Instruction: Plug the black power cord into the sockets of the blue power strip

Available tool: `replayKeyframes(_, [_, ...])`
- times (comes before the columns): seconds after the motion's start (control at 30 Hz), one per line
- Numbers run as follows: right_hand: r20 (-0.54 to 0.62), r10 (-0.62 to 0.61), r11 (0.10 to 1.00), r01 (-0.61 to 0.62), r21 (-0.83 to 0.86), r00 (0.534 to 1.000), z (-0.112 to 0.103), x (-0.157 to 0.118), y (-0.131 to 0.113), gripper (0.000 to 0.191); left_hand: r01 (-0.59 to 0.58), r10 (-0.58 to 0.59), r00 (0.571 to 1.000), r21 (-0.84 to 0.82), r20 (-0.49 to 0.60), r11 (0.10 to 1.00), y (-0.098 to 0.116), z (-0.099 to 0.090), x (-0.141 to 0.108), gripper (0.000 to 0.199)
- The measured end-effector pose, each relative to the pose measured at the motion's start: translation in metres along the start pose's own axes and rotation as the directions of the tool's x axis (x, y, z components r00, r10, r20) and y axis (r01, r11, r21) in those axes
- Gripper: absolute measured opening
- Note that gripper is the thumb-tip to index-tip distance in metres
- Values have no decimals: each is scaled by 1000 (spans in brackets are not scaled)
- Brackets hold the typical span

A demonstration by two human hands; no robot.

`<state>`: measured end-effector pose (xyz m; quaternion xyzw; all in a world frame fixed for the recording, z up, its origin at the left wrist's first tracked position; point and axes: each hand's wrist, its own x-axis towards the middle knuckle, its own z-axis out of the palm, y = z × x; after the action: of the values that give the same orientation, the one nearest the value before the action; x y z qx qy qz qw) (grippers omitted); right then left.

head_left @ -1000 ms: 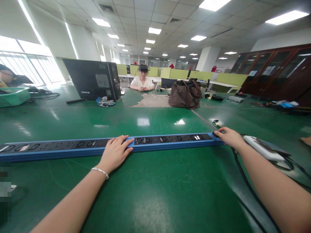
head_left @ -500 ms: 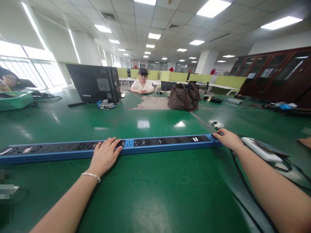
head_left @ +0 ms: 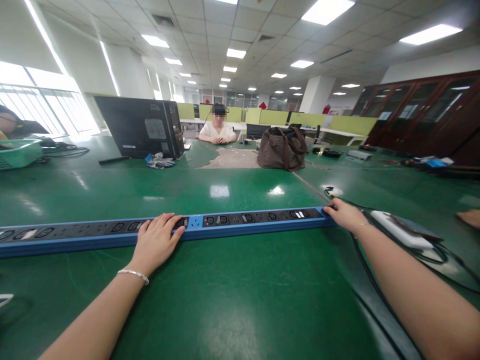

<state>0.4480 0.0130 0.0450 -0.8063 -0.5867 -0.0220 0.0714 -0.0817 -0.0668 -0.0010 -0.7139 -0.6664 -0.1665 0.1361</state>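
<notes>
A long blue power strip (head_left: 240, 232) with a black face and several sockets lies across the green table, its left end out of view. My left hand (head_left: 156, 240) rests on it left of the blue socket section, fingers stretched over the top and thumb apart. At the strip's right end, my right hand (head_left: 344, 215) has its fingers and thumb closed on the end piece; a small dark part there is mostly covered. A black cable (head_left: 369, 277) runs from under the right wrist toward the bottom right.
Beyond the strip are a black computer case (head_left: 138, 127), gloves (head_left: 160, 160) and a brown bag (head_left: 279, 150). A white device (head_left: 399, 230) with cables lies right of my arm. A person (head_left: 218, 131) sits opposite. Another hand (head_left: 469, 216) shows at right, a green basket (head_left: 20, 154) at left.
The whole view has shifted slightly left. Both my hands keep their places on the power strip. Another person's hand shows more clearly at the right edge.
</notes>
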Motion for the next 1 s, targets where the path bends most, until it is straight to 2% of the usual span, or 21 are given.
replayKeyframes(0.2, [-26,-6,999,5,-37,1000,4,2,2,34,-19,19,1000,13,-4,1000,2,2,2,47])
replayKeyframes(0.33, [2,-27,997,27,-70,1000,4,2,1,34,-74,74,997,-9,-14,997,7,6,3,46])
replayKeyframes(0.47, [12,3,996,-2,-93,1000,5,2,0,35,-135,135,991,-17,-4,991,15,8,3,46])
replayKeyframes(0.7, [13,-1,1000,1,-11,1000,7,4,4,35,-150,150,989,9,-1,989,16,10,3,47])
replayKeyframes(1.0, [-6,84,995,-83,61,996,8,4,1,36,-162,161,986,-9,-32,987,14,12,4,47])
